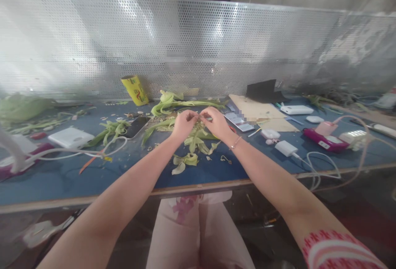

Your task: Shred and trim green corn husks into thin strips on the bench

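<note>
Perforated metal screen (198,46) backs a blue tabletop (46,186). Long green leaves (185,105) lie behind the hands, seemingly whole; torn scraps (188,159) already litter the near edge. Above these the left hand (183,123) and right hand (216,122) meet, fingers (192,117) pinching one thin strip (199,114) between them.

Your head camera looks forward and down across the tabletop (46,186) from above its near edge, facing the mesh screen (93,42) at its far edge. It sits close: your left hand (184,123) and right hand (216,122) meet mid-frame over it.
</note>
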A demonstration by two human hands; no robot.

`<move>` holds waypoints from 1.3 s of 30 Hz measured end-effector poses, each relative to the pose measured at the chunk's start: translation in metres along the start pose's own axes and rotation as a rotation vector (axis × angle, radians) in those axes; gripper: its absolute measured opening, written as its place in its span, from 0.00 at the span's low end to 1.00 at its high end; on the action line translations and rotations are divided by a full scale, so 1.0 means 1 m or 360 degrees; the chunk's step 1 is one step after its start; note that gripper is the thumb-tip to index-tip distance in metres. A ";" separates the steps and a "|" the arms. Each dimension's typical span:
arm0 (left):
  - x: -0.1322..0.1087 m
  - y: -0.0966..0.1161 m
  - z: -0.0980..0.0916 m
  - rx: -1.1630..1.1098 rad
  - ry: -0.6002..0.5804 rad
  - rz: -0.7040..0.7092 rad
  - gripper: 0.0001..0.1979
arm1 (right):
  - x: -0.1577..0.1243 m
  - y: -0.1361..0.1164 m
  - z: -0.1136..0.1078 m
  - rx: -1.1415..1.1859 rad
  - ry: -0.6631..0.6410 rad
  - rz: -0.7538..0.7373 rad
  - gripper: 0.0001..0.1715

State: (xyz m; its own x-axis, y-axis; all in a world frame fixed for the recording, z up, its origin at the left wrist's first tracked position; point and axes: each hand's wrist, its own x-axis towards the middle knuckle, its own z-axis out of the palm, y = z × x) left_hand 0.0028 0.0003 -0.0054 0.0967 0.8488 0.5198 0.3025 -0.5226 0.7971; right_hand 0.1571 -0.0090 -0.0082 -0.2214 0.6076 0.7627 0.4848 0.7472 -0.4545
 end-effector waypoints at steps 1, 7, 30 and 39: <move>-0.001 0.001 0.000 -0.0009 -0.0003 0.0001 0.05 | 0.000 0.000 0.000 0.0016 -0.0007 0.0005 0.02; 0.000 0.001 0.000 -0.0028 0.0043 0.0015 0.05 | 0.000 0.001 0.000 0.0058 -0.0026 -0.0028 0.02; 0.001 -0.002 0.002 -0.0031 0.0004 -0.0018 0.07 | 0.002 -0.004 -0.001 -0.0027 0.0018 -0.0022 0.06; -0.003 0.006 0.001 0.0202 0.0112 0.0226 0.03 | 0.003 -0.002 0.001 0.0033 0.0097 0.0083 0.05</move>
State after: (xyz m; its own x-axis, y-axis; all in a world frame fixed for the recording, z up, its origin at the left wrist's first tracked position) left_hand 0.0056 -0.0057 -0.0024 0.0815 0.7573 0.6480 0.4081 -0.6185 0.6715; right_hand 0.1550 -0.0087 -0.0056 -0.1441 0.6286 0.7643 0.4764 0.7210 -0.5032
